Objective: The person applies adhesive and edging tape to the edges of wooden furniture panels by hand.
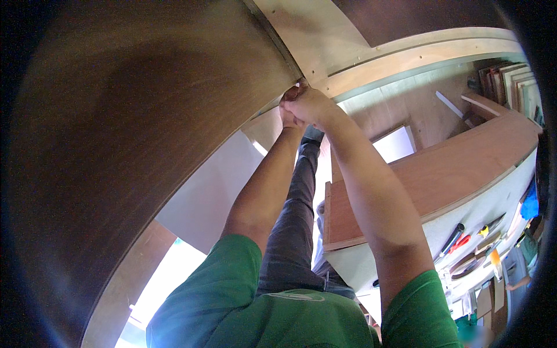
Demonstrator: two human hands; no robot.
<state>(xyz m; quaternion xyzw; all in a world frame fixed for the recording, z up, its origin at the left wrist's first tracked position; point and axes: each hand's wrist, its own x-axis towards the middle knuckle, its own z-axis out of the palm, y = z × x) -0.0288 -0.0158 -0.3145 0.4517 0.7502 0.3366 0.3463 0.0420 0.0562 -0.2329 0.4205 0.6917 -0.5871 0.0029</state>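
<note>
Both my arms reach up and away to the corner of a large dark brown wooden panel [151, 98]. My right hand [311, 106] is closed, its fingers curled at the panel's edge where it meets a pale wooden frame [406, 62]. Just below and left of it is my left hand [290, 118], closed too and pressed against the right one. Whatever the fingers grip is hidden between the hands. A narrow dark gap [272, 32] runs along the panel's edge down to the fingers.
A reddish-brown wooden board or cabinet side [452, 168] lies at the right. Beyond it, a white surface carries red-handled pliers or scissors [460, 243], a black-handled tool [452, 238] and other tools. Framed boards [513, 84] stack at far right. My leg [296, 214] stretches below.
</note>
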